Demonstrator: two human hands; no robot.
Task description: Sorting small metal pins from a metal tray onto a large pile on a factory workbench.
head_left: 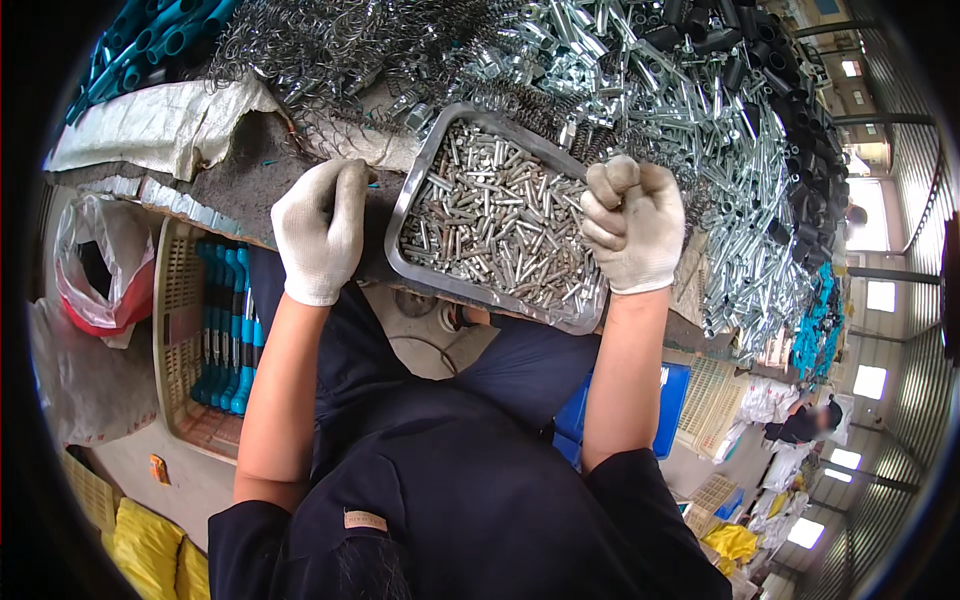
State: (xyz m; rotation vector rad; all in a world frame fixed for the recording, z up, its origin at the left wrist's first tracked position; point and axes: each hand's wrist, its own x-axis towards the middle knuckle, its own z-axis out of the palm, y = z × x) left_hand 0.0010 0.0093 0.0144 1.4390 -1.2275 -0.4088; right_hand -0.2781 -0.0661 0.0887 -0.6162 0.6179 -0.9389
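A grey tray (397, 225) full of short metal pins (490, 215) lies at the table's near edge, between my two hands. My left hand (322, 228), in a white knitted glove, is just left of the tray with thumb and fingers pinched together. A small dark bit shows by its fingertips, too small to name. Above the tray's right side, my gloved right hand (638, 225) is closed, its fingers curled in against the thumb. Whatever it may hold is hidden.
Wire springs (310, 50), shiny metal rods and brackets (690, 130) and black tubes (780, 70) are heaped behind. Teal tubes (165, 40) lie at the far left. A crate (175, 300) of teal-handled parts stands left, a blue bin (672, 405) right. Another person (805, 422) is distant.
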